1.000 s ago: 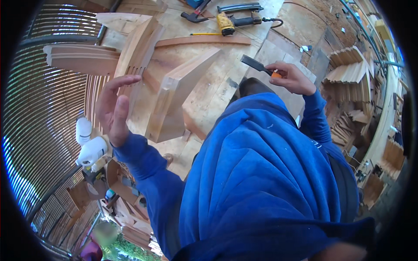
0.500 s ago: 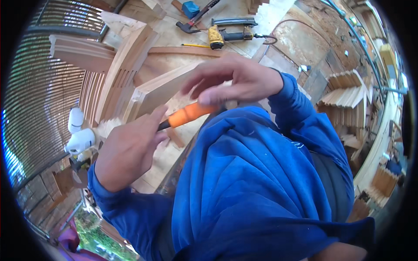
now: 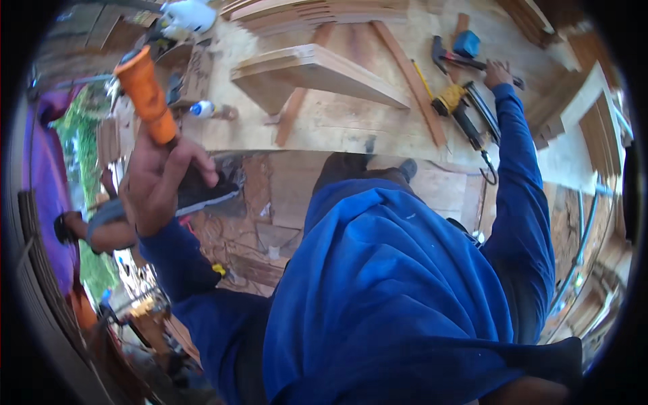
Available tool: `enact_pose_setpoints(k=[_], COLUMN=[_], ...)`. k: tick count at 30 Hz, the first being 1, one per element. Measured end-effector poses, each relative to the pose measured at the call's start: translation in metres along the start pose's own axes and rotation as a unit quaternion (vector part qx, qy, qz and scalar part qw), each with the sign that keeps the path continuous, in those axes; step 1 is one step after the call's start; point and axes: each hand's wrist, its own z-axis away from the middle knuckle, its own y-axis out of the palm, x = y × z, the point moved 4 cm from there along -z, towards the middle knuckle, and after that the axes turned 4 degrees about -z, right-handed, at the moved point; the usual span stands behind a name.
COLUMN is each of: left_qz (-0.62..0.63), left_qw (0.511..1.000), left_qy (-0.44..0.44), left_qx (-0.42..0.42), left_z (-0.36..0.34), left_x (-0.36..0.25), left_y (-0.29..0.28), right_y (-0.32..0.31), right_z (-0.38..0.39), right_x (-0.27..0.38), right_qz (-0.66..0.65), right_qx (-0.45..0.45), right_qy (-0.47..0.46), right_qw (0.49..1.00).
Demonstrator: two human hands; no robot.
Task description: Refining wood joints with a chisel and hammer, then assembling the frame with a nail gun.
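My left hand (image 3: pixel 158 179) is raised at the left, holding an orange-handled tool (image 3: pixel 147 98) by its dark lower end, with the orange handle pointing up. Whatever blade it has is hidden by my fingers. Stretched far across the workbench, my right hand (image 3: pixel 499 74) has its fingers over the handle of a claw hammer (image 3: pixel 440 55). The handle's end sticks out past the hand. A yellow and black nail gun (image 3: pixel 451 101) lies just nearer than the hammer. Beside the hammer is a small blue block-like thing (image 3: pixel 467 44).
On the workbench (image 3: pixel 337 128) lies a stack of angled wooden boards (image 3: pixel 317 67), with wooden strips (image 3: pixel 412 81) and a yellow pencil (image 3: pixel 422 75). A white jug (image 3: pixel 189 15) and small bottle (image 3: pixel 202 109) stand left. Another person's leg (image 3: pixel 111 233) shows at far left.
My right hand has left the orange handle and reached right to the hammer. My left hand has swung left and up with the tool. The view has turned left.
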Motion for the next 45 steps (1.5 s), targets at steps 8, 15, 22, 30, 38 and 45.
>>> enact_pose_setpoints(k=[8, 15, 22, 30, 38, 45], left_qz=[0.024, 0.083, 0.11, 0.159, 0.213, 0.216], left_qw=[0.989, 0.954, 0.894, 0.789, 0.717, 0.739], left_qy=[0.144, 0.246, 0.296, 0.166, 0.123, 0.084], left_qx=[0.013, 0.148, 0.317, 0.57, 0.652, 0.632], left_z=[-0.024, -0.146, -0.238, -0.254, -0.256, -0.251], left_x=[-0.02, -0.005, 0.004, 0.022, 0.03, 0.028], left_y=[0.004, -0.002, 0.08, 0.137, 0.144, 0.154], right_y=[-0.054, -0.098, -0.151, -0.078, -0.085, -0.094], right_z=[0.037, 0.195, 0.36, 0.44, 0.452, 0.439], right_x=[0.071, 0.079, 0.155, 0.245, 0.311, 0.329], right_qz=[-0.06, -0.513, -0.794, -0.827, -0.821, -0.827], right_qx=[0.02, -0.017, -0.196, -0.25, -0.236, -0.233], right_qy=[-0.028, -0.011, 0.113, 0.361, 0.413, 0.412], right_qw=[0.998, 0.858, 0.564, 0.35, 0.316, 0.303])
